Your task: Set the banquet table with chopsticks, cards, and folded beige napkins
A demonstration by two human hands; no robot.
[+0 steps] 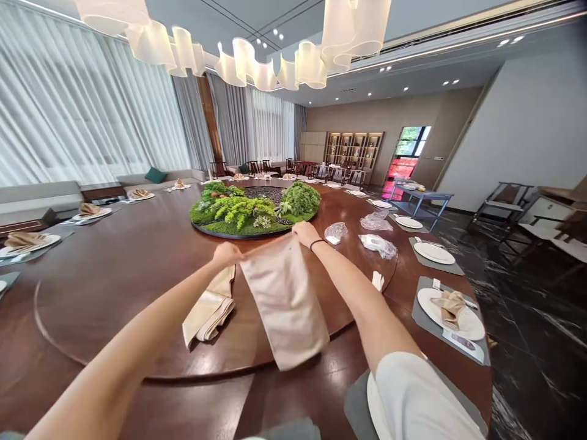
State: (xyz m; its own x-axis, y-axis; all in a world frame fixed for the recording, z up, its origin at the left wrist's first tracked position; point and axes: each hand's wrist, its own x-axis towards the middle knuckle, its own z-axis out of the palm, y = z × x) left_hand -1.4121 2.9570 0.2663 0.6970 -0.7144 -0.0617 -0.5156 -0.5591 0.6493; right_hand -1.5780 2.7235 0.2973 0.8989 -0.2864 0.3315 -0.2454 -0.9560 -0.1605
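Observation:
A beige cloth napkin (pixel 288 305) hangs stretched between my two hands above the round wooden turntable (pixel 123 293). My left hand (pixel 227 253) is closed on its upper left corner. At the upper right corner my right hand (pixel 305 232), with a dark band at the wrist, pinches the cloth. The napkin looks folded double and falls towards the table's near edge. Under and beside my left hand lies a stack of folded beige napkins (pixel 211 311). Just beyond my hands stands a green miniature garden centrepiece (pixel 252 208).
Clear plastic wrappings (pixel 378 244) and a small white item (pixel 377 281) lie on the right. Plates with folded napkins ring the table, such as a plate (pixel 470 330) on a grey placemat (pixel 422 315). A blue-grey trolley (pixel 424 195) and chairs (pixel 504 201) stand at the right.

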